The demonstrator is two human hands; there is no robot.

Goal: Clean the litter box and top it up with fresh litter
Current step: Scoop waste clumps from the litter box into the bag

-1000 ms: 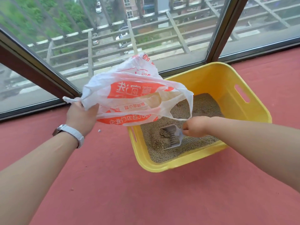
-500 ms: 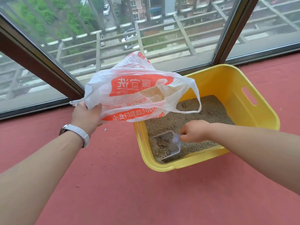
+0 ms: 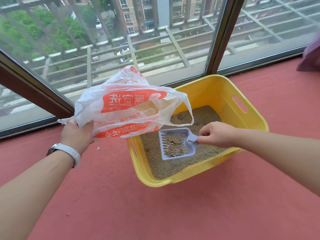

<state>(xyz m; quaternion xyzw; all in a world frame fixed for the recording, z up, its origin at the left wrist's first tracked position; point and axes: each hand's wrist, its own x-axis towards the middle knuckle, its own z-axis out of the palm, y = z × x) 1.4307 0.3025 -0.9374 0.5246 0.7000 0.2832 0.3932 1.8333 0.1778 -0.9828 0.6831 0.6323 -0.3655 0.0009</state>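
Head view: right hand [image 3: 219, 135] grips scoop [image 3: 176, 143] level, keeping clumps [image 3: 173, 144] above litter box [image 3: 251, 118]; left hand [image 3: 77, 134] holds bag [image 3: 124, 110] open nearby.

Soft, even daylight is coming in through the windows [image 3: 155, 40] at the top, leaving the scene bright with no hard glare. Only faint shadows are falling, one beneath the near wall of the yellow box [image 3: 204, 175] on the red floor [image 3: 155, 213]. The wide lens is bending the window frames and stretching both forearms at the lower corners; the bag [image 3: 124, 108] and scoop [image 3: 174, 144] are reading sharp, while the street outside is looking slightly soft and hazy.
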